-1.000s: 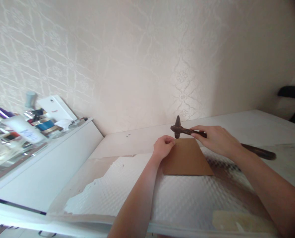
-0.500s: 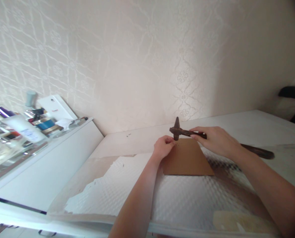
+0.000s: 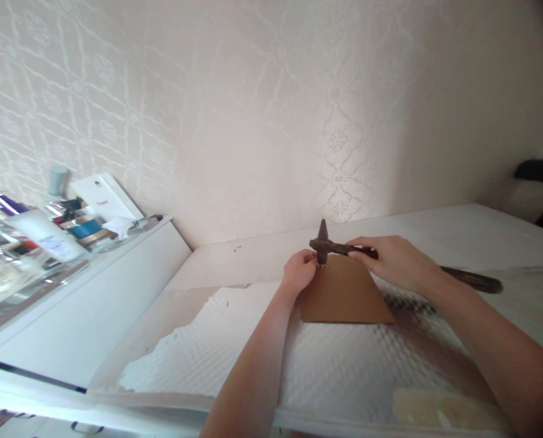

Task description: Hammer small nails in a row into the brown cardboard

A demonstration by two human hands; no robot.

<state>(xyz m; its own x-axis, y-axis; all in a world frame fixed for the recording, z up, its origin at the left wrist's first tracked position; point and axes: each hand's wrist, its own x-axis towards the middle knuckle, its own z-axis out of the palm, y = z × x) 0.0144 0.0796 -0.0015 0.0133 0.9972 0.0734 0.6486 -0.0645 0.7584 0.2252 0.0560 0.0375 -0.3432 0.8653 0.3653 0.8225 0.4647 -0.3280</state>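
My right hand (image 3: 396, 261) grips a dark rusty hammer (image 3: 326, 244) close to its head, with the long handle sticking out behind my wrist to the right. The hammer head hangs over the far left corner of a brown cardboard sheet (image 3: 344, 292). At that corner my left hand (image 3: 298, 271) is pinched together, fingertips right under the hammer head; what it holds is too small to see. The cardboard lies on a silvery bubble-wrap sheet (image 3: 344, 359) spread over the white table (image 3: 458, 225).
A patterned wall (image 3: 253, 109) rises right behind the table. To the left stands a white cabinet (image 3: 93, 286) crowded with bottles, tubes and jars. A dark chair part (image 3: 542, 182) shows at the far right. The bubble wrap's torn paper layer (image 3: 162, 328) lies at left.
The hammer head has shifted slightly left and down toward my left fingertips at the cardboard's corner. My left hand stays pinched at the same spot.
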